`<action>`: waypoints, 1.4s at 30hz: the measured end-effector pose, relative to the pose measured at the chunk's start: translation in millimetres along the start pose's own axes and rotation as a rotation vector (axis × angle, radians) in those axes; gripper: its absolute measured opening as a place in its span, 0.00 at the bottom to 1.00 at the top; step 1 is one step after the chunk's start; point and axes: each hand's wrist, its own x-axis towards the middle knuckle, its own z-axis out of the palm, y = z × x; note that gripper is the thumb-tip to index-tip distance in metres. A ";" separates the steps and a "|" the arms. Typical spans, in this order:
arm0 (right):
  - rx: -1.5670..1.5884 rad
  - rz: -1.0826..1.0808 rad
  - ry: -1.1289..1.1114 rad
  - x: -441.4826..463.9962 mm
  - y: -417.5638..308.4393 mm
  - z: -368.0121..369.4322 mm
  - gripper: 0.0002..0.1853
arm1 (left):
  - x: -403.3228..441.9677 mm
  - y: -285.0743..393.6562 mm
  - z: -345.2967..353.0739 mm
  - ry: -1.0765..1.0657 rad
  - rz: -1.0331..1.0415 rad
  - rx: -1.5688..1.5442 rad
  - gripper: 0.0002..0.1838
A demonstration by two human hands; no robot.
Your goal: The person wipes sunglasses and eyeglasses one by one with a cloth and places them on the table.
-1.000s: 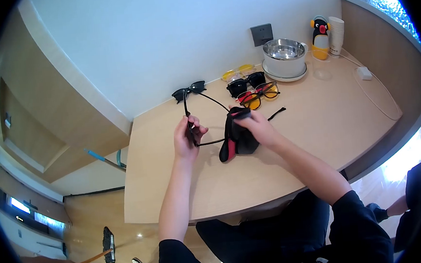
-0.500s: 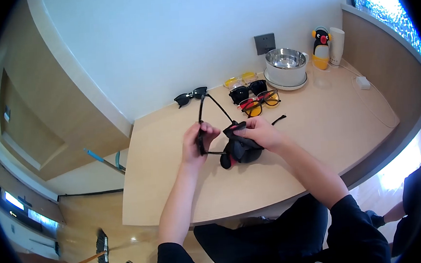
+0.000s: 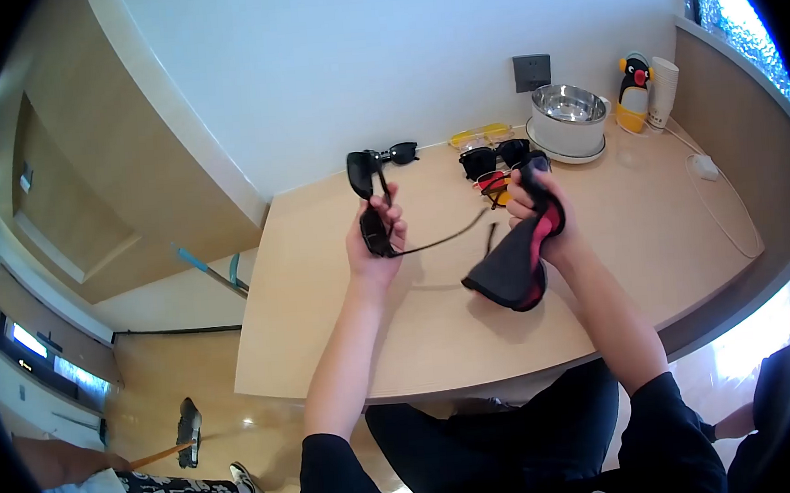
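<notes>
The left hand (image 3: pixel 370 259) grips black-framed, dark-lensed sunglasses (image 3: pixel 376 234) above the pale wooden table (image 3: pixel 304 317), one thin temple arm stretching toward the right hand (image 3: pixel 556 228). That right hand is closed around a soft, dark-grey and red fabric pouch (image 3: pixel 508 269), which hangs down from it. Beyond the right hand lie yellow-lensed glasses (image 3: pixel 482 136) and, farther right, a white, steel-lined bowl (image 3: pixel 567 132).
</notes>
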 end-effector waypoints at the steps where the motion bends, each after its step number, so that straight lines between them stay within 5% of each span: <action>1: -0.002 0.001 -0.001 1.0 2.8 -0.2 0.11 | 0.8 3.6 -1.9 -0.012 0.032 0.004 0.14; 3: -0.957 0.084 0.363 2.7 15.9 1.4 0.12 | 0.7 4.5 -3.5 -0.006 0.075 0.012 0.13; 6: -0.966 0.046 0.108 2.8 52.5 7.1 0.19 | 2.1 -9.5 8.2 0.182 0.155 0.054 0.13; 11: -0.992 -0.100 0.118 1.1 63.9 10.1 0.15 | -2.0 -24.0 13.7 0.013 -0.011 0.242 0.14; 13: -1.293 -0.088 0.077 -2.4 57.6 10.8 0.12 | -1.6 -23.0 17.0 -0.204 -0.159 0.382 0.13; 14: -1.388 -0.266 0.099 -0.1 60.8 1.6 0.09 | -4.8 -23.2 19.6 -0.227 -0.209 0.434 0.13; 17: -1.682 -0.133 0.094 -6.2 45.4 24.3 0.09 | -11.7 -31.1 2.7 -0.185 -0.364 0.737 0.12; 20: -1.630 -0.281 0.100 -2.8 50.9 7.8 0.11 | -11.4 -39.5 18.7 -0.149 -0.291 0.731 0.13; 23: -1.740 -0.175 0.071 2.5 54.7 5.9 0.14 | 1.2 -15.3 10.2 -0.034 -0.055 0.802 0.13; 26: -1.674 -0.130 0.074 7.6 52.6 -1.2 0.16 | 2.8 8.2 -1.3 0.126 -0.044 1.131 0.09; 28: -1.548 -0.074 0.082 11.4 54.1 -12.9 0.17 | 1.3 9.6 -0.8 0.245 0.067 1.681 0.09; 35: -1.443 -0.097 0.060 16.3 56.7 -30.1 0.16 | 25.9 5.4 -3.1 0.094 -0.072 1.793 0.09; 42: -1.464 -0.053 0.038 13.3 46.5 -13.7 0.15 | 101.8 40.1 -20.8 0.063 -0.200 2.223 0.11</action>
